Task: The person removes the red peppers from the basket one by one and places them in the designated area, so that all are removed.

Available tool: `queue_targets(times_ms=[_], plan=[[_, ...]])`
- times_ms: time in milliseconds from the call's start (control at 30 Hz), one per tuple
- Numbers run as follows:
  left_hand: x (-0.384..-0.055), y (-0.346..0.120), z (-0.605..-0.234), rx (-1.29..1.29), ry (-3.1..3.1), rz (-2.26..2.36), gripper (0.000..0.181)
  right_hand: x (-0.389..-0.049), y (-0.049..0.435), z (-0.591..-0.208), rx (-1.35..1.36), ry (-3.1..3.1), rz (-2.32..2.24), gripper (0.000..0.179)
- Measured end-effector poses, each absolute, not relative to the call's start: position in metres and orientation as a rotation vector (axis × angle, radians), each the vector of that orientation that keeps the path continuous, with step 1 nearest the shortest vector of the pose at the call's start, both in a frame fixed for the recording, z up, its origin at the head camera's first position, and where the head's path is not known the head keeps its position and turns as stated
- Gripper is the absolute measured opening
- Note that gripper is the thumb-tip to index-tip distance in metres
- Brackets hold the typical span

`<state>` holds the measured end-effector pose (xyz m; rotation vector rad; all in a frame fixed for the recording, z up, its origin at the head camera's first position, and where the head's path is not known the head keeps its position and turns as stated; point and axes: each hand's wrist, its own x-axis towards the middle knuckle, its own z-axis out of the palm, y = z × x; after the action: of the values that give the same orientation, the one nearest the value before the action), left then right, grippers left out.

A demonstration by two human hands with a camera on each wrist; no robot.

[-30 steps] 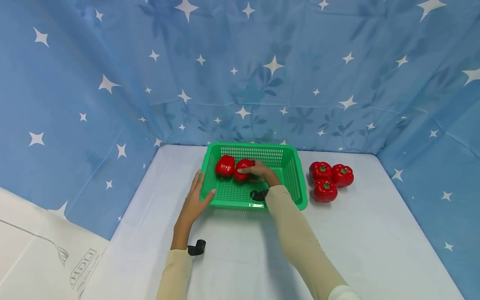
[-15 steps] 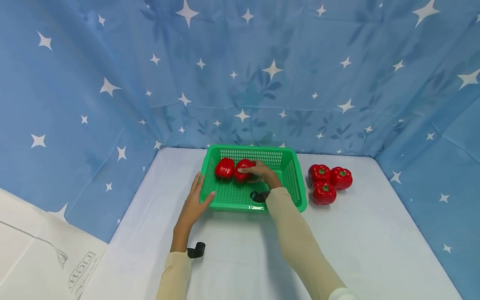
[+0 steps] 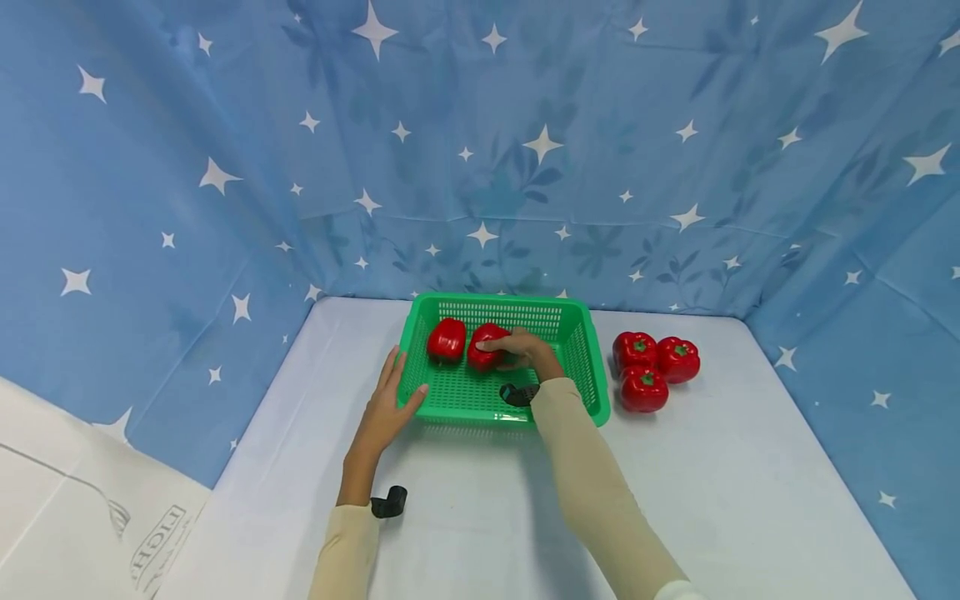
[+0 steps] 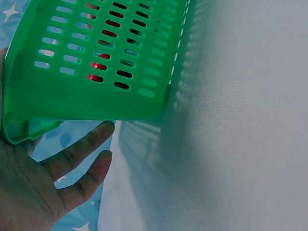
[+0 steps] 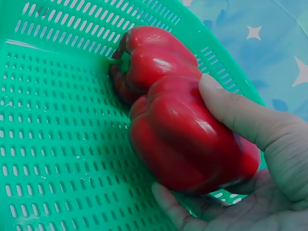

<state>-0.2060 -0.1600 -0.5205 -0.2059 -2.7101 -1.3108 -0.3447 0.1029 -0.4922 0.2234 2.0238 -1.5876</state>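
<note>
A green perforated plastic basket holds two red bell peppers. My right hand reaches into it and grips one bell pepper, thumb on one side and fingers curled under the other. Just left of it lies a second bell pepper, on its side with its green stem showing in the right wrist view. At the basket's near left corner, my left hand rests against the rim, fingers straight and spread. The left wrist view shows two of its fingers extended beside the basket's outer wall.
Three more red bell peppers stand clustered right of the basket: one behind, one at the right and one in front. All sit on a white-covered table. A blue starry curtain encloses the back and sides.
The head view has shifted slightly. In the basket, the gripped bell pepper now shows a small gap from its neighbour; the left hand keeps its place at the rim.
</note>
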Motion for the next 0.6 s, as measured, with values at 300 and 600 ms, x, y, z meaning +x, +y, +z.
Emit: queue_targets(times_ms=[300,600], plan=[[-0.205,-0.161,-0.519,-0.208,-2.715,-1.318,0.080,-0.343,0.109,-0.487,0.230,1.949,-1.646,0.087],[-0.206,-0.159,-0.519,-0.198,-2.714,-1.321,0.081,-0.342,0.116,-0.479,0.185,1.867,-1.677,0.086]])
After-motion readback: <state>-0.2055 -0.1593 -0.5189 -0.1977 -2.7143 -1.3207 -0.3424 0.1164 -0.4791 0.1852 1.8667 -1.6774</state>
